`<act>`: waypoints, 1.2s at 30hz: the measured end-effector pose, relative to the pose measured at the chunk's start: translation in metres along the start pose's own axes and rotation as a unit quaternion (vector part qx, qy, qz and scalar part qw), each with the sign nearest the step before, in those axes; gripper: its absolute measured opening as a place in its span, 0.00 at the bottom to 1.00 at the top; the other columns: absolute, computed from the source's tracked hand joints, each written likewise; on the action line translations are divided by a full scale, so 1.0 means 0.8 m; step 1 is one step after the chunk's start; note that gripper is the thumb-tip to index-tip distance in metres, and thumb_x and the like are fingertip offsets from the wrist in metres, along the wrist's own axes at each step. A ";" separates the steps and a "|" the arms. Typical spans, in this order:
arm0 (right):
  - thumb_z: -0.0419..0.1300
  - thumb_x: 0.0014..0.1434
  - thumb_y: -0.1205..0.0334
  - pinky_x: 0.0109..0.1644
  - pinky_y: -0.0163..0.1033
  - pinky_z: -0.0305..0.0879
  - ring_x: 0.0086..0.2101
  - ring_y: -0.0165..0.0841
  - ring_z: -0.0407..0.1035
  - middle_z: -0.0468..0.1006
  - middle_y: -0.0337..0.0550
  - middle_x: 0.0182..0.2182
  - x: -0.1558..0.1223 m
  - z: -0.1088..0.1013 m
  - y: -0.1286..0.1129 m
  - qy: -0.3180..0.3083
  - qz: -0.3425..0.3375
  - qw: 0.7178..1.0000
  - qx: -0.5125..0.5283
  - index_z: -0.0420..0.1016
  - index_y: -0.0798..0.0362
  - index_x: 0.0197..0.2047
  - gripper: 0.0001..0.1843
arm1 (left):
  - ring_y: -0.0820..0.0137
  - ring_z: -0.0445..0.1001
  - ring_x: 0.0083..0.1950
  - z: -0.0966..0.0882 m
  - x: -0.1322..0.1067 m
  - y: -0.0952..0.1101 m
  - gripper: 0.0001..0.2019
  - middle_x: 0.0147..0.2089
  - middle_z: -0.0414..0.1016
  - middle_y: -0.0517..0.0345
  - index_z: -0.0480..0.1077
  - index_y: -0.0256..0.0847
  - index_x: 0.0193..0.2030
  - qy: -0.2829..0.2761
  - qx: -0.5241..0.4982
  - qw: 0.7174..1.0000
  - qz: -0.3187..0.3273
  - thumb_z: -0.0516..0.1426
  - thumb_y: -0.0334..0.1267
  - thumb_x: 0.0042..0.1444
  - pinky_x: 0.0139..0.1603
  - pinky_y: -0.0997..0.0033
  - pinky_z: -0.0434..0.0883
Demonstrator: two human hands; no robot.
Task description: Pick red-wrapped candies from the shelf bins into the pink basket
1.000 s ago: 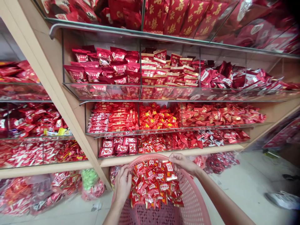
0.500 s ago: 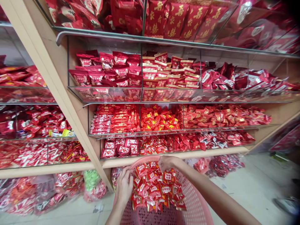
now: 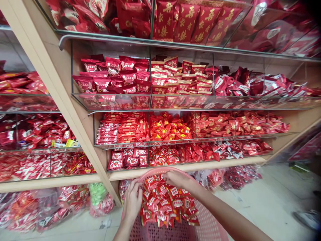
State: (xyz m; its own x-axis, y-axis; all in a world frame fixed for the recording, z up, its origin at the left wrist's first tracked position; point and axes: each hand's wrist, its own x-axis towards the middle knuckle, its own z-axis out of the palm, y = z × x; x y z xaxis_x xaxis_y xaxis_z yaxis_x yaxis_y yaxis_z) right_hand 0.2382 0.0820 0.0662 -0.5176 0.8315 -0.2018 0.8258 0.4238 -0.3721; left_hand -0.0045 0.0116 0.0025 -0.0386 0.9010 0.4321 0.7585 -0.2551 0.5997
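Observation:
A pink perforated plastic basket point(image 3: 210, 214) stands below the shelves, with a heap of small red wrapped candies point(image 3: 163, 202) in its back part. My left hand point(image 3: 133, 198) is closed over the basket's left rim, fingers curled beside the heap. At the back of the basket, my right hand point(image 3: 175, 178) has its fingers bent together, fingertips down at the far edge of the candies. Whatever lies between those fingers is hidden by the hand.
Clear-fronted shelf bins point(image 3: 173, 127) full of red packets rise in front of me. A wooden upright point(image 3: 62, 100) divides the shelving. Plastic bags of candy point(image 3: 71, 202) lie on the tiled floor point(image 3: 253, 204). At far right, a shoe point(image 3: 307, 219) is visible.
My right hand has shifted slightly left along the back of the basket, over the candies, uncovering some packets to its right. My left hand remains at the rim.

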 end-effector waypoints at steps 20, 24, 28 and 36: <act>0.61 0.52 0.62 0.60 0.48 0.54 0.56 0.45 0.59 0.67 0.55 0.54 -0.060 0.055 0.042 0.112 0.034 0.988 -0.097 0.69 0.56 0.51 0.22 | 0.64 0.69 0.49 -0.001 0.000 0.000 0.12 0.49 0.71 0.55 0.71 0.43 0.38 -0.016 0.018 1.000 0.004 0.47 0.31 0.55 0.51 0.60 0.67; 0.60 0.52 0.63 0.59 0.47 0.56 0.55 0.44 0.61 0.69 0.55 0.53 -0.059 0.062 0.037 0.143 0.053 0.980 -0.128 0.66 0.57 0.54 0.25 | 0.64 0.69 0.49 0.001 0.000 -0.001 0.12 0.49 0.71 0.55 0.71 0.43 0.38 -0.014 0.020 1.000 0.004 0.48 0.32 0.55 0.50 0.60 0.67; 0.62 0.51 0.62 0.58 0.48 0.56 0.55 0.45 0.61 0.67 0.55 0.55 -0.058 0.070 0.035 0.150 0.049 0.979 -0.132 0.65 0.55 0.56 0.28 | 0.65 0.69 0.49 0.002 0.000 -0.003 0.12 0.49 0.71 0.55 0.71 0.43 0.38 -0.011 0.024 1.000 0.007 0.48 0.32 0.55 0.50 0.60 0.68; 0.59 0.55 0.56 0.47 0.42 0.61 0.44 0.40 0.67 0.74 0.49 0.42 -0.051 0.023 0.026 0.194 0.033 0.976 -0.090 0.70 0.54 0.43 0.15 | 0.65 0.70 0.48 0.003 0.001 -0.003 0.12 0.48 0.71 0.55 0.71 0.43 0.38 -0.010 0.036 0.999 0.008 0.47 0.31 0.55 0.49 0.61 0.68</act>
State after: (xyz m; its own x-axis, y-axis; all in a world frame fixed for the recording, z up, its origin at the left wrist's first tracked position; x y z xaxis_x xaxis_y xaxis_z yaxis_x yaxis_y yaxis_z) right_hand 0.2721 0.0505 0.0501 -0.3670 0.9180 0.1504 0.8986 0.3917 -0.1977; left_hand -0.0047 0.0137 0.0000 -0.0140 0.9037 0.4280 0.8033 -0.2447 0.5430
